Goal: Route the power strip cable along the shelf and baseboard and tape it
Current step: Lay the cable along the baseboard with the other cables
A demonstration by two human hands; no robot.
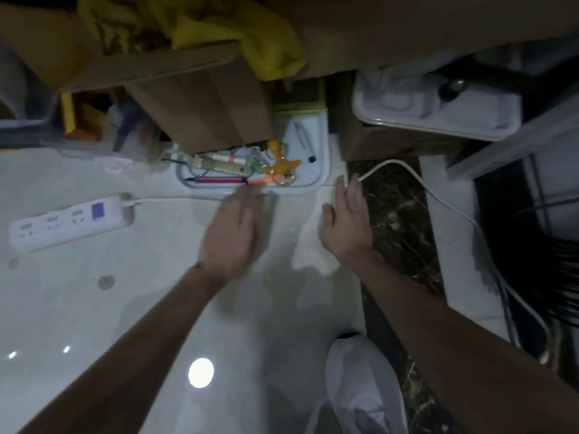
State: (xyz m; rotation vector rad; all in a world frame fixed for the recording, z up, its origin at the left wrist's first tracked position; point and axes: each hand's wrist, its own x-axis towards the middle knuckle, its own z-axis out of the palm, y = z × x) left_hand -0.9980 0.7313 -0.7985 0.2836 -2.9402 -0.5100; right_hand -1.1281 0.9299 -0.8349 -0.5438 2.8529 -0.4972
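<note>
two forearms (125,355), cut off at the bottom edge, reach over glossy white floor (78,314). one power strip (67,222) lies well left of the left grip (232,233), which is blurred, flat, holding nothing. right grip (344,220) flat too, fingertips on the one white cable (390,163); its run between grips is hidden.

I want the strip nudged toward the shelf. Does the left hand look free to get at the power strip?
Probably yes. The left hand holds nothing, and only bare floor lies between it and the power strip; the tray of tools sits farther back, off that path.
</note>
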